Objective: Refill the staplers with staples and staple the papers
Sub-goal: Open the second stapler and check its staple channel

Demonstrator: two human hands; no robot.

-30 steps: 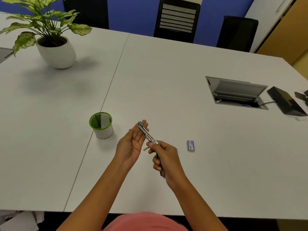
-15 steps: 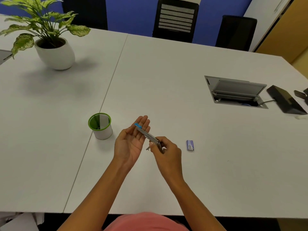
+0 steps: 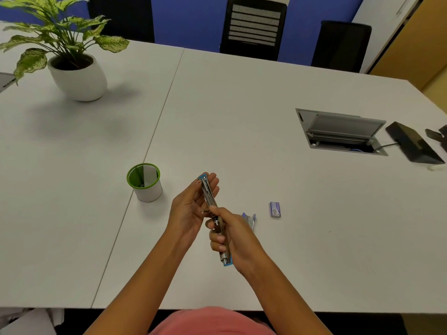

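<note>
A blue and silver stapler is swung fully open into one long line above the white table. My right hand grips its near half, with the blue end sticking out below the palm. My left hand is cupped palm-up, with the stapler's far metal arm lying across its fingers. A small blue staple box lies flat on the table to the right. Another small blue and silver item lies just behind my right hand, partly hidden. No papers are in view on the table.
A green-rimmed white cup with a card inside stands to the left of my hands. A potted plant sits far left. An open cable hatch and a black device are at the right. Black chairs stand beyond the table.
My right hand has turned and slid toward me along the stapler, which now lies steeper and shows its full opened length. The left hand stayed cupped under the far end.
</note>
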